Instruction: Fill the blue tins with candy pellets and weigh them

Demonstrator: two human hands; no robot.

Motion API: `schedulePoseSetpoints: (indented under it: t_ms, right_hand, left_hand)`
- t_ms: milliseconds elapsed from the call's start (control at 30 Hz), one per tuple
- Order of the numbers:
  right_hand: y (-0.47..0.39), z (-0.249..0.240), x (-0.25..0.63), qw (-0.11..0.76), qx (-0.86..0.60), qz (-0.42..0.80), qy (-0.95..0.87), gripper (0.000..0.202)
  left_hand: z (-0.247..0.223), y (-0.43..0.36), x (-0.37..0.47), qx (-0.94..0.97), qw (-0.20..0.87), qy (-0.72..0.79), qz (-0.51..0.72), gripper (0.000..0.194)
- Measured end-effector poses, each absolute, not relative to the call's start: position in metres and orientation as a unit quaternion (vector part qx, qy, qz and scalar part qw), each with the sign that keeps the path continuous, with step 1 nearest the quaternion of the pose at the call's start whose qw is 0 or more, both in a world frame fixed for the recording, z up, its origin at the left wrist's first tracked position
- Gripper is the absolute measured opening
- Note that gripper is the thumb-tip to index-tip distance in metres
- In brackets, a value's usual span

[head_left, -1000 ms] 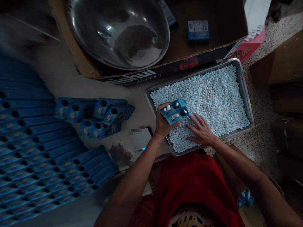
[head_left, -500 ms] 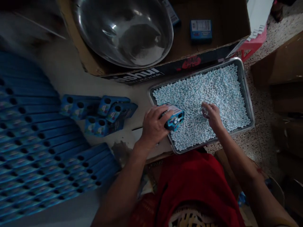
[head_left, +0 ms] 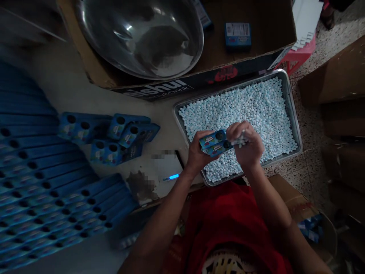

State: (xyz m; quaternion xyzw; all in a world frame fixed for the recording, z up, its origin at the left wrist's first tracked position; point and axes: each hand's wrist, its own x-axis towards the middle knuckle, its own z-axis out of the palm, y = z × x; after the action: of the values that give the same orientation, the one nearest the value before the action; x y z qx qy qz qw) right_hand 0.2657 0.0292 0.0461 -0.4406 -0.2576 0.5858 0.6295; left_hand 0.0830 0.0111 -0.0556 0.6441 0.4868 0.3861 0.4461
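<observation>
My left hand [head_left: 198,154] is closed round two small blue candy boxes [head_left: 215,141] pressed side by side, their round holes facing my right hand. Beside those holes, my right hand [head_left: 247,146] is cupped shut on some pale blue and white candies [head_left: 242,140], a few of them showing between the fingers. Both hands are over the left half of a metal tray [head_left: 300,146] filled with the same small round candies [head_left: 265,102].
Several blue boxes [head_left: 99,127] stand left of the tray, beside a big stack of them [head_left: 42,190]. A steel bowl [head_left: 148,42] rests in a cardboard carton [head_left: 265,57] behind. A small device with a lit blue display [head_left: 173,177] lies near my left forearm.
My right hand has risen from the candies with a handful and moved left to the boxes. My left hand has turned the boxes, and their holes face the right hand.
</observation>
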Motion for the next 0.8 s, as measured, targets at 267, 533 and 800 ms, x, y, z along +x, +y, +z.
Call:
schedulePoseSetpoints:
  t_ms: [267,533,800]
  right_hand:
    - [0.046,0.012,0.243,0.573,-0.607,0.529,-0.153,0.044]
    - [0.017,-0.013,0.323,0.532,-0.662,0.500,-0.167,0.018]
    - [-0.014,-0.027,0.356,0.260,-0.753,0.260,-0.545,0.027]
  left_hand:
    - [-0.032,0.021,0.069,0.671,0.492,0.511,0.217,0.076]
    - [-0.059,0.023,0.059,0.653,0.521,0.403,0.374,0.065]
    - [-0.066,0.030,0.058,0.617,0.495,0.445,0.421,0.070]
